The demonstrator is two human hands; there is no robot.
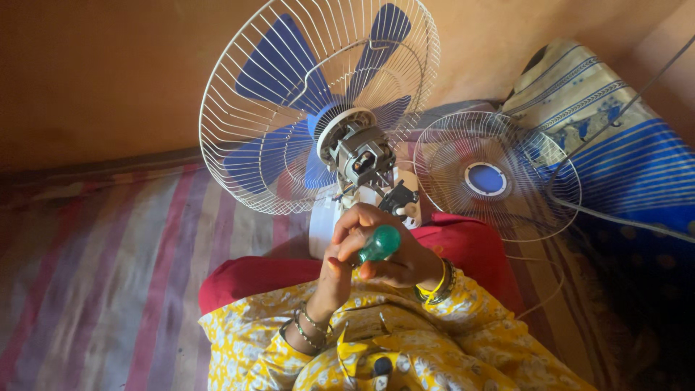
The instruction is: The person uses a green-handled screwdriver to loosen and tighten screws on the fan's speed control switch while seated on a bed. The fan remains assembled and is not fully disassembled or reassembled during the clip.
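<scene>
A green-handled screwdriver [381, 242] sits between both my hands, just below the fan's bare motor [362, 156]. My right hand [405, 264] comes in from the right and wraps around the handle. From below, my left hand [337, 268] closes its fingers on the tool's lower part. The shaft is hidden by my fingers. The fan [311, 94] leans against the wall with its blue blades inside the white rear guard [232, 145]. Its white body stands behind my hands.
The loose white front guard [499, 130] with a blue centre disc lies to the right, against a blue and cream patterned pillow [615, 137]. A white cable [622, 217] runs across the pillow. A striped mat [108, 275] covers the floor on the left. My red-clad knees lie under my hands.
</scene>
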